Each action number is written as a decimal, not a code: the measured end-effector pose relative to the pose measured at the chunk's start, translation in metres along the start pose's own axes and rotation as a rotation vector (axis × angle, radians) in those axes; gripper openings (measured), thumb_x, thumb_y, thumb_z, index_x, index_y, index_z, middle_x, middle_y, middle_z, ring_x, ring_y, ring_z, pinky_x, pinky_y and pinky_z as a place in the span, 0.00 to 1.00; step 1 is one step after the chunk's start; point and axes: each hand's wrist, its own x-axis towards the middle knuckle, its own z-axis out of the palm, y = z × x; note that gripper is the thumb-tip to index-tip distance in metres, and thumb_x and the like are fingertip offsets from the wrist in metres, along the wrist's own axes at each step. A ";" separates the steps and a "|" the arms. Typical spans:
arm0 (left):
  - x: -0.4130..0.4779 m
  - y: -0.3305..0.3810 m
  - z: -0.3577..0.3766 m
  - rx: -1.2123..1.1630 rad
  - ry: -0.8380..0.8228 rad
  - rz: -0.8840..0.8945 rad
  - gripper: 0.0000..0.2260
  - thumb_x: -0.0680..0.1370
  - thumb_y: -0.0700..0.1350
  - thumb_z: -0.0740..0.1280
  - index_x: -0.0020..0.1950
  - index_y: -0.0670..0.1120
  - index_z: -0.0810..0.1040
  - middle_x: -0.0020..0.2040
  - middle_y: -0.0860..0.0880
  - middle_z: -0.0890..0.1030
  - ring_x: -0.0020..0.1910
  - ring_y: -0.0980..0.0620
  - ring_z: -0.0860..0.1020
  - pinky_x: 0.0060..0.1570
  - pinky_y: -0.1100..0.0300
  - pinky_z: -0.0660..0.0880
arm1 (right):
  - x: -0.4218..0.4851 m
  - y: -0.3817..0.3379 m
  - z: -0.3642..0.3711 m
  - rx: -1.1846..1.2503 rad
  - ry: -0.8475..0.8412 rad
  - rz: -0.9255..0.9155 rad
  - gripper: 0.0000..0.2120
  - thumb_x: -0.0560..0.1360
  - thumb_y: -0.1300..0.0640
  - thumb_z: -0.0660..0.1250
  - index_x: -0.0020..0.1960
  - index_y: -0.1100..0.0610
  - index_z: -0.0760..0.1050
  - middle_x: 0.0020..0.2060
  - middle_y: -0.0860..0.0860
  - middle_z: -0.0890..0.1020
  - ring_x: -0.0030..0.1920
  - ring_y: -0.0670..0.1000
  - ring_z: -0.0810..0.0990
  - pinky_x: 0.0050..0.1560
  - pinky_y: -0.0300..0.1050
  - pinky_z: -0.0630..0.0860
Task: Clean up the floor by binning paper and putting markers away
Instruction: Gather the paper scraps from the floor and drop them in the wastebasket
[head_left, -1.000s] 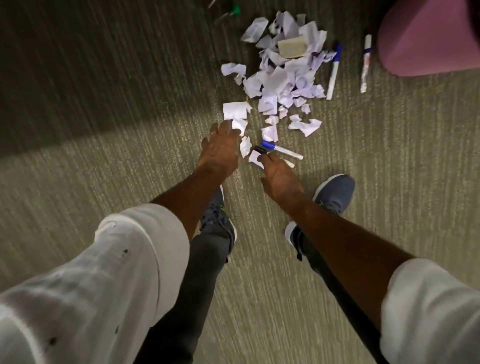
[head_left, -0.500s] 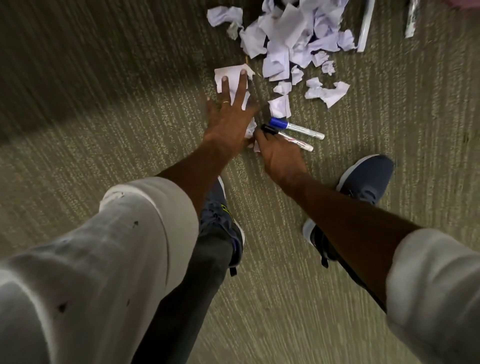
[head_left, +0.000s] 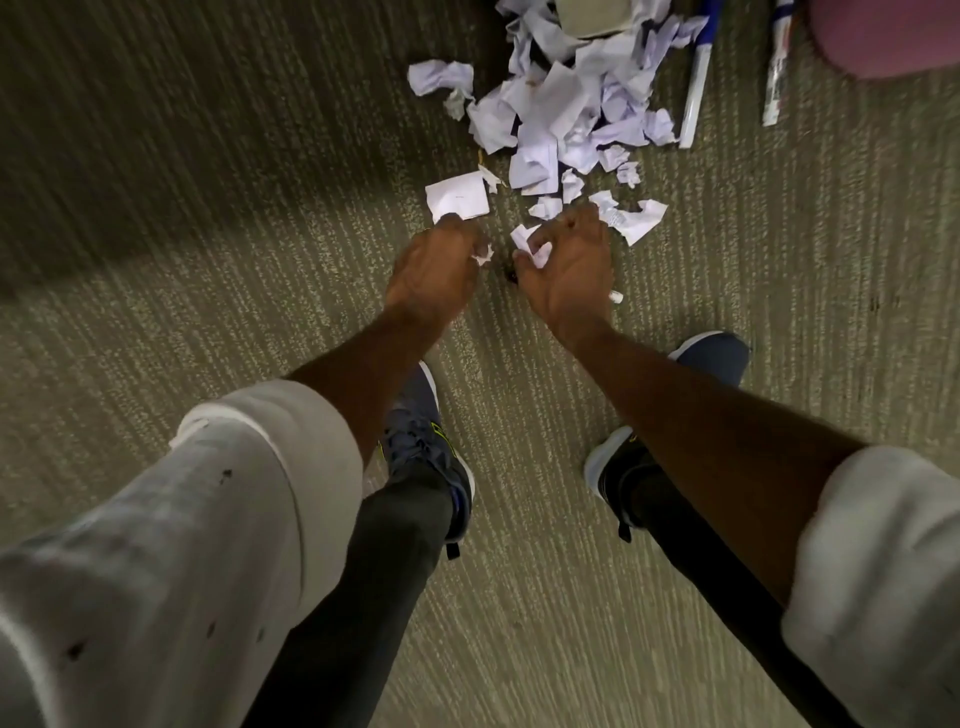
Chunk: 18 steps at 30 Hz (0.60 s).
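A pile of torn white paper (head_left: 561, 104) lies on the carpet ahead of me. My left hand (head_left: 434, 270) is down at its near edge, fingers curled round a small paper scrap (head_left: 483, 254), just below a flat paper piece (head_left: 457, 200). My right hand (head_left: 569, 265) is beside it and grips the markers picked off the floor; a white marker end (head_left: 615, 297) sticks out on its right and a dark tip on its left. A paper scrap (head_left: 530, 244) is pinched at its fingers too. Two more markers, a blue-capped marker (head_left: 698, 78) and a white marker (head_left: 776, 67), lie at the pile's right.
A pink rounded object (head_left: 883, 36) sits at the top right corner, next to the far markers. A tan flat piece (head_left: 592, 18) rests on top of the pile. My two shoes, the left shoe (head_left: 421, 447) and the right shoe (head_left: 711, 356), stand on the striped carpet below my hands.
My left hand went from flat with fingers spread to curled round a scrap. The two markers near my right hand have left the carpet and are now inside that hand.
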 end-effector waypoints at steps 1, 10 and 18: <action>0.002 -0.003 -0.004 0.003 0.027 0.001 0.10 0.78 0.43 0.68 0.59 0.48 0.78 0.56 0.44 0.81 0.53 0.42 0.81 0.55 0.49 0.76 | 0.004 0.000 0.004 0.061 -0.020 0.039 0.09 0.71 0.48 0.73 0.46 0.53 0.81 0.61 0.55 0.76 0.61 0.54 0.76 0.64 0.46 0.73; 0.045 -0.020 -0.004 0.036 0.049 0.049 0.16 0.76 0.40 0.72 0.63 0.45 0.80 0.65 0.44 0.71 0.66 0.44 0.70 0.64 0.48 0.76 | 0.028 0.009 0.016 0.167 -0.068 0.095 0.04 0.74 0.61 0.71 0.49 0.60 0.79 0.55 0.58 0.75 0.48 0.54 0.77 0.48 0.40 0.72; 0.049 -0.009 -0.006 0.124 -0.023 0.127 0.13 0.76 0.40 0.72 0.60 0.41 0.81 0.67 0.46 0.73 0.63 0.44 0.74 0.63 0.51 0.76 | 0.025 0.017 -0.011 0.209 -0.064 0.060 0.12 0.76 0.65 0.67 0.56 0.58 0.69 0.44 0.54 0.79 0.41 0.53 0.79 0.42 0.47 0.77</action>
